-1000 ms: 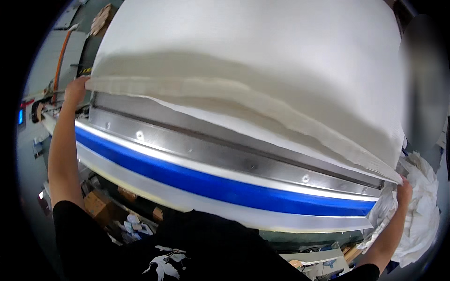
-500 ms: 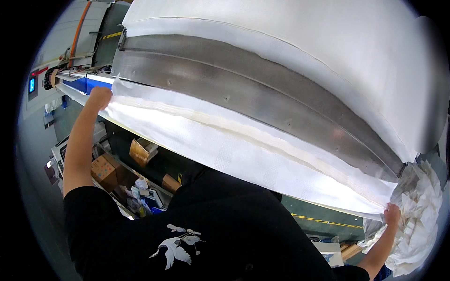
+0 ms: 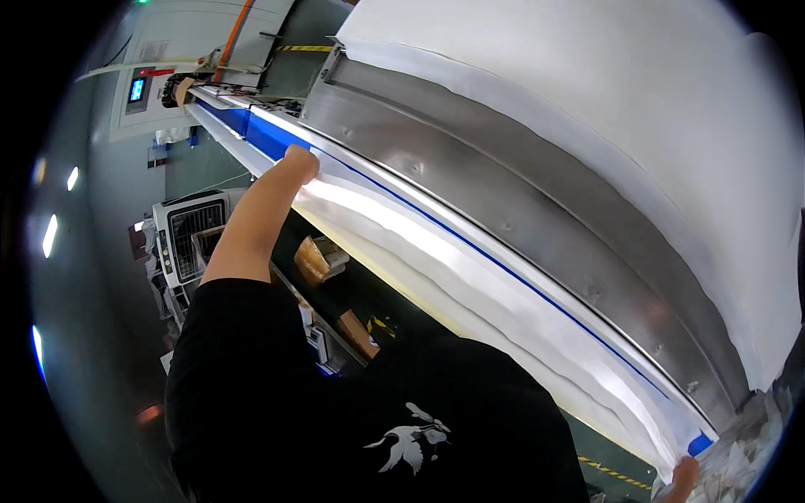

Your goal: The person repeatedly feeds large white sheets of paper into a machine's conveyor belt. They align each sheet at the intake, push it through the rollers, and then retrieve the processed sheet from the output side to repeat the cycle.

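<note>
A long white sheet of thin, soft material stretches slantwise between my two hands, with folds along its length. My left hand is closed on its far-left end, over a blue belt. At the lower right my right hand grips the other end, beside a small bare patch of the same belt. The sheet lies along the belt and hides most of it; a thin blue strip shows along its far edge. The fingertips of both hands are mostly hidden.
Behind the belt rises a grey metal plate, with a large white mass of layered sheet above it. Crumpled white material lies at the right end. A small lit screen is at far left. Cardboard sits below the belt.
My view has turned, so the belt slants more steeply. The sheet has come away from the metal plate toward me, baring a blue strip of belt. Both hands still hold its ends.
</note>
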Action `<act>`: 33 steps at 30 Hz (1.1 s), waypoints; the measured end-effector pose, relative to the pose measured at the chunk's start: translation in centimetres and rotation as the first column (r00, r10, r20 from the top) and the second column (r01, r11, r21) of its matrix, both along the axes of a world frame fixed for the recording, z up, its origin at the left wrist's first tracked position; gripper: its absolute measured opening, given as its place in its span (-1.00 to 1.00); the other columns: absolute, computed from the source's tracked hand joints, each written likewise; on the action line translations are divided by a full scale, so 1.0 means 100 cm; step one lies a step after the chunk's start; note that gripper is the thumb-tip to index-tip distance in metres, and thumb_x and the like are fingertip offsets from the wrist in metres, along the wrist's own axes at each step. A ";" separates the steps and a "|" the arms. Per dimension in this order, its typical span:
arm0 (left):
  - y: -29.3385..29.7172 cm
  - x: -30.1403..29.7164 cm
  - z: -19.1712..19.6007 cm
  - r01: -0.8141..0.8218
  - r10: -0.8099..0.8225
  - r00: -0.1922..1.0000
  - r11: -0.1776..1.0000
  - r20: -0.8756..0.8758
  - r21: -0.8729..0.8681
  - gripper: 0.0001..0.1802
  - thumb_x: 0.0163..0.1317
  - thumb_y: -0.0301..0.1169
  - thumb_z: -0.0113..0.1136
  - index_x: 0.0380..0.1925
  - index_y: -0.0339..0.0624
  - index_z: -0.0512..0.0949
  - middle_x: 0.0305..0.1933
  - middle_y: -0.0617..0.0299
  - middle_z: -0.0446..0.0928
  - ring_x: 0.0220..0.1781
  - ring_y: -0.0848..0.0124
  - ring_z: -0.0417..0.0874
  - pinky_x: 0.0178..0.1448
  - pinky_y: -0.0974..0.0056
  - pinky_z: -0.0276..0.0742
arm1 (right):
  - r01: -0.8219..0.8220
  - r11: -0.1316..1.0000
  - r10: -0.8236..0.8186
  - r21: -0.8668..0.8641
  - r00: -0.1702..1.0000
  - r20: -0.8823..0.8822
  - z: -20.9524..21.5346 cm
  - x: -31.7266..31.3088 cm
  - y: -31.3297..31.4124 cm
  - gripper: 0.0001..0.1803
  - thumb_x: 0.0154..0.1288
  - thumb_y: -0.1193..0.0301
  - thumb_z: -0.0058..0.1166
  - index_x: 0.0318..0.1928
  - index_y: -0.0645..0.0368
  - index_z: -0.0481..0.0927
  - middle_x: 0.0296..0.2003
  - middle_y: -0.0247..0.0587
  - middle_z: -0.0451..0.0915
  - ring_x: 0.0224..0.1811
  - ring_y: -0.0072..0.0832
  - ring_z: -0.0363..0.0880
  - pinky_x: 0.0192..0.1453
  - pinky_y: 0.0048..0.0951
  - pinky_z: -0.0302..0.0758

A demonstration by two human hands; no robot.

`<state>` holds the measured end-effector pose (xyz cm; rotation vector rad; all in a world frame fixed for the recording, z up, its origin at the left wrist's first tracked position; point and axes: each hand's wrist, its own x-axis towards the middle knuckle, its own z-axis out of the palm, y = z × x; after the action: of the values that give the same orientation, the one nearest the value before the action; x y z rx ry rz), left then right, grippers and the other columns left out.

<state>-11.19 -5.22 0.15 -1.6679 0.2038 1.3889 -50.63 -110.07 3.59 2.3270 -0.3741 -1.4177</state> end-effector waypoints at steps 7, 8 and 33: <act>0.063 0.006 0.001 -0.104 0.062 0.936 0.989 0.346 0.106 -0.62 0.05 -0.22 0.26 -0.08 0.01 0.62 -0.07 0.16 0.62 -0.03 0.10 0.62 0.17 -0.09 0.28 | -0.057 0.998 0.056 0.005 0.996 0.064 0.000 0.002 0.005 -0.86 -0.04 0.45 0.09 -0.41 0.20 0.61 -0.39 0.00 0.59 -0.23 -0.05 0.55 -0.16 -0.09 0.48; 0.076 0.007 0.001 -0.151 0.071 0.910 0.974 0.409 0.168 -0.63 0.06 -0.22 0.25 -0.09 0.00 0.62 -0.09 0.15 0.62 -0.04 0.09 0.63 0.17 -0.13 0.27 | -0.054 0.999 0.053 0.009 0.996 0.066 -0.003 0.006 0.004 -0.86 -0.04 0.44 0.09 -0.40 0.19 0.61 -0.38 0.00 0.59 -0.23 -0.06 0.56 -0.15 -0.09 0.48; -0.162 -0.021 0.001 0.132 0.486 0.594 0.727 0.641 -0.674 -0.72 0.22 -0.35 -0.01 -0.08 -0.03 0.52 -0.15 0.10 0.59 -0.12 0.05 0.59 -0.10 0.05 0.50 | 0.091 0.995 -0.095 0.034 0.989 0.117 -0.008 0.038 0.023 -0.52 0.03 0.15 0.21 -0.07 0.14 0.51 -0.22 -0.05 0.61 -0.12 -0.15 0.58 -0.05 -0.12 0.49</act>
<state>-13.28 -21.47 0.30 -2.8598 -0.0232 0.5480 -46.87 -107.79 2.80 2.4532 -0.5055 -1.3386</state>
